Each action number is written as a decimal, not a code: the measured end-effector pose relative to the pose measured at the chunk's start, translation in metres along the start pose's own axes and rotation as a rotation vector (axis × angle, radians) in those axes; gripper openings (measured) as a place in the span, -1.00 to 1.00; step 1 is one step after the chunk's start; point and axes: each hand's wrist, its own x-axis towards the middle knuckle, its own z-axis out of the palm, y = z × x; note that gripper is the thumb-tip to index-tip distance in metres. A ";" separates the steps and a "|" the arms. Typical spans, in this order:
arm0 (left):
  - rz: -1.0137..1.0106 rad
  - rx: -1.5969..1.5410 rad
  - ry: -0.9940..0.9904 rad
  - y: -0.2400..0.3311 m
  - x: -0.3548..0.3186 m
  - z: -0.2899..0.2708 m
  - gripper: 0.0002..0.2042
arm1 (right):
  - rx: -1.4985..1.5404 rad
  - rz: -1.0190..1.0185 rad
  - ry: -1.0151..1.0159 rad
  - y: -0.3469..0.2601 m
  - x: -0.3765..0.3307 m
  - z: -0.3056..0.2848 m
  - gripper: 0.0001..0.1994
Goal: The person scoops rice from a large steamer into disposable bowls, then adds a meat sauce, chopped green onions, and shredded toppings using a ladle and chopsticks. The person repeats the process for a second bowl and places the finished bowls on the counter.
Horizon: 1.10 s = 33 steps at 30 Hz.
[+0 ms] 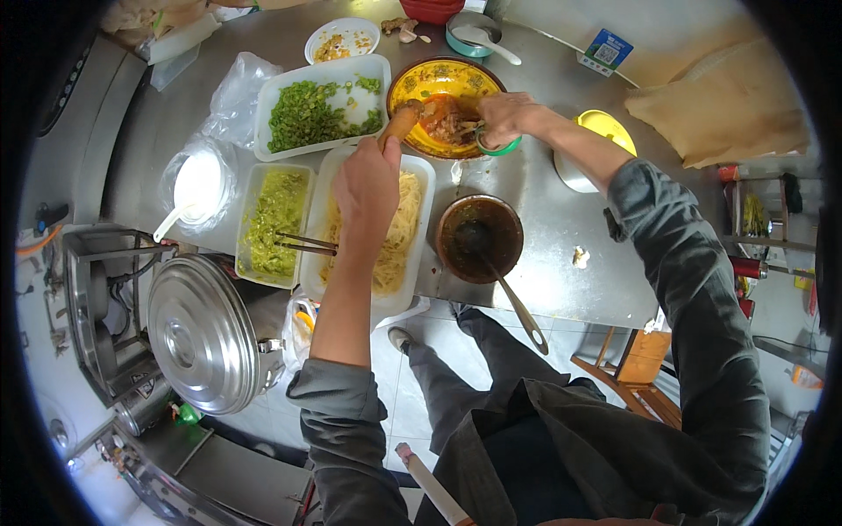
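— While both hands work over the yellow patterned round bowl [445,81] at the far middle of the steel counter [535,219], what packaging or labels can you make out?

— A small blue-and-white printed card [605,48] lies at the far right of the counter, beside a crumpled brown paper bag [728,110]. A clear plastic bag [235,96] sits at the far left, just beside the white rectangular tray of chopped green vegetables [320,110]. Another clear bag wraps a white round tub [198,184] with a white spoon in it, further left.

— And the bowl itself?

— Yellow with a dark rim and green markings, holding brownish, reddish food near its middle. It stands just beyond the white rectangular tray of pale yellow noodles [395,237].

— What are the hands doing?

— The left hand [368,188] is clenched round a brown wooden handle [399,123] that reaches into the bowl. The right hand [507,118] is closed on a green-rimmed small utensil [495,145] at the bowl's right edge; what kind of utensil, I cannot tell.

— Anything else near?

— A brown round bowl of dark sauce [480,237] with a metal ladle [513,302] stands right of the noodles. A tray of shredded green vegetables [276,219] with chopsticks [303,243] across it lies to their left, and a large steel lid [202,333] sits nearer left.
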 end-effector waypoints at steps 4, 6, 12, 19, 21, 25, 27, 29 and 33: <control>-0.014 -0.045 0.009 -0.003 0.000 0.002 -0.60 | 0.001 -0.110 0.211 0.008 0.023 0.022 -0.77; -0.047 -0.054 0.000 -0.009 0.000 0.001 -0.60 | -0.067 -0.075 0.190 0.005 0.008 0.004 -0.75; 0.004 -0.081 0.052 -0.011 0.000 0.003 -0.59 | -0.140 -0.021 0.127 0.037 -0.001 0.012 -0.61; -0.021 -0.140 0.025 -0.010 -0.002 -0.006 -0.60 | -0.054 -0.147 0.203 0.018 0.016 0.013 -0.72; -0.027 -0.129 0.008 -0.015 -0.004 -0.007 -0.60 | -0.102 -0.178 0.229 0.018 0.016 0.010 -0.71; -0.062 -0.134 -0.025 -0.019 -0.012 -0.008 -0.61 | -0.176 -0.113 0.195 0.028 0.006 -0.013 -0.70; 0.011 -0.072 0.036 -0.015 -0.013 0.001 -0.61 | -0.431 -0.282 0.552 0.065 0.024 0.006 -0.71; -0.059 -0.128 -0.037 0.001 -0.015 0.001 -0.57 | -0.544 -0.386 0.732 0.064 0.047 0.015 -0.73; -0.022 -0.106 0.042 -0.006 -0.017 0.012 -0.61 | -0.353 -0.314 0.526 0.039 0.075 0.022 -0.80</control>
